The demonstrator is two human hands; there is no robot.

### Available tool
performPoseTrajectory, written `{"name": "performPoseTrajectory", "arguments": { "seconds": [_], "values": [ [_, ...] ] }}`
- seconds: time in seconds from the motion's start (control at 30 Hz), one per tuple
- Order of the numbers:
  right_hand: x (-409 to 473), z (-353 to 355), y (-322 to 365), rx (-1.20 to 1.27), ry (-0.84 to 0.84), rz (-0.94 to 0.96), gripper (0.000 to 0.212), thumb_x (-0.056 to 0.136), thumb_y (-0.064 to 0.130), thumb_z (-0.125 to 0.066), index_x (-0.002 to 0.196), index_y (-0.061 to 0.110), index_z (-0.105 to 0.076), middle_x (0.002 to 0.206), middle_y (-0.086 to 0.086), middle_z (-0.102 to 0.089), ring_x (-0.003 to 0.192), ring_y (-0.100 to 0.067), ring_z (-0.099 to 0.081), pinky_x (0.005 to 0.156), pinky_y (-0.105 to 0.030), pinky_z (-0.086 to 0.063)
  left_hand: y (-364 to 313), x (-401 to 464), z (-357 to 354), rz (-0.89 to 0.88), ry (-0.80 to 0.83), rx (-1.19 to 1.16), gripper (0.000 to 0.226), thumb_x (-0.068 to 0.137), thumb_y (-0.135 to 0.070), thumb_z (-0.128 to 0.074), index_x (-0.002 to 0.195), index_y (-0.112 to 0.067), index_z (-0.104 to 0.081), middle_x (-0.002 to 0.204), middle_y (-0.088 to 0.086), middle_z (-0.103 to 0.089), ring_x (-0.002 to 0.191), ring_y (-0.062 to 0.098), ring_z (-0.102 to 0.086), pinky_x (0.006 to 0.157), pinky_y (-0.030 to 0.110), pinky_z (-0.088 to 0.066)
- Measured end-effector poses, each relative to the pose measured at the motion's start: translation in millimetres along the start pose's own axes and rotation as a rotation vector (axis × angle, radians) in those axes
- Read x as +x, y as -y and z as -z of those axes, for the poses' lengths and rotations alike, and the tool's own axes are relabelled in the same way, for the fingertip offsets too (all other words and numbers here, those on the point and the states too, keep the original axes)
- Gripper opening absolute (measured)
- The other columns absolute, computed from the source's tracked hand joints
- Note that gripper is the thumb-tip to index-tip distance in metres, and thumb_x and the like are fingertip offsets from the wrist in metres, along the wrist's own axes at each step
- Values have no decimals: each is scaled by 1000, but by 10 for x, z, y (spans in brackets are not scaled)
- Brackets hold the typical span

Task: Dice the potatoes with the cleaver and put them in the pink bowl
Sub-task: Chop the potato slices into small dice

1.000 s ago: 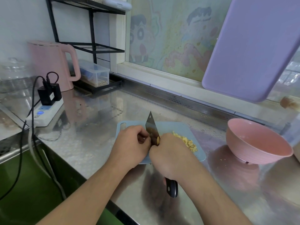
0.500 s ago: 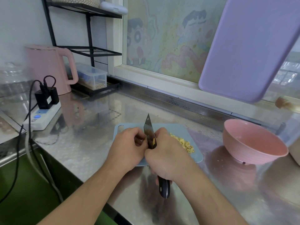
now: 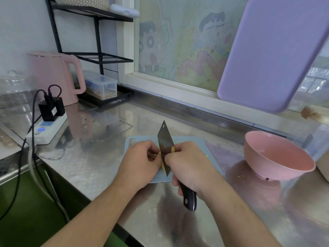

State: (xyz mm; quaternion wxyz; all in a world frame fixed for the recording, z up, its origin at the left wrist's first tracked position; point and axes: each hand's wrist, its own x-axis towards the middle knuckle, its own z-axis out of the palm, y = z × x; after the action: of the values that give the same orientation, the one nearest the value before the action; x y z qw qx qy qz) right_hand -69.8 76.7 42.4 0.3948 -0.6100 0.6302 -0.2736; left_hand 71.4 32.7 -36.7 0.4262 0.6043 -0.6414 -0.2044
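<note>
A light blue cutting board point(image 3: 201, 142) lies on the steel counter. My right hand point(image 3: 190, 163) is shut on the cleaver point(image 3: 165, 145) by its black handle, blade edge down on the board. My left hand point(image 3: 140, 161) presses against the blade's left side, fingers curled over a small yellow potato piece point(image 3: 162, 166) that is mostly hidden. The diced potato pile is almost entirely hidden behind my right hand. The pink bowl point(image 3: 277, 157) stands to the right of the board, tilted, with nothing visible inside.
A white power strip point(image 3: 47, 130) with black plugs and cables lies at the left. Behind it stand a pink kettle point(image 3: 55, 75), a clear lidded box point(image 3: 102, 86) and a black rack. A purple board point(image 3: 272, 50) leans on the window. The counter's front edge runs close below my wrists.
The cleaver has kept chopping in small strokes at the same spot. The view has shifted slightly, and my right hand now covers the diced pile.
</note>
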Motion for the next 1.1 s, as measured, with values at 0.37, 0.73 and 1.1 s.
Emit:
{"name": "performPoseTrajectory", "arguments": {
  "seconds": [0.37,0.73,1.1],
  "values": [
    [62,241,-21,208,61,-107,10,84,7,-54,86,0,-61,49,-17,-51,33,-22,-39,39,-21,-39,29,14,-15,-5,-23,-1,15,92,-16,-68,87,-30,-71,81,-20,-70,83,-8,-64,67,5,-46],
    [58,484,-51,362,-35,-139,32,88,10,-57,56,3,-54,44,-12,-46,32,-22,-36,34,-19,-32,30,-67,72,-165,217,-49,51,79,-37,-86,122,-46,-60,130,-35,-50,126,-15,-43,102,11,-37],
    [108,483,-131,368,-37,-168,23,91,11,-56,70,2,-54,46,-12,-48,32,-20,-38,35,-19,-34,55,-23,7,-251,292,129,61,90,-49,-76,146,-44,-54,148,-38,-39,137,-13,-35,116,19,-31]
  ]
}}
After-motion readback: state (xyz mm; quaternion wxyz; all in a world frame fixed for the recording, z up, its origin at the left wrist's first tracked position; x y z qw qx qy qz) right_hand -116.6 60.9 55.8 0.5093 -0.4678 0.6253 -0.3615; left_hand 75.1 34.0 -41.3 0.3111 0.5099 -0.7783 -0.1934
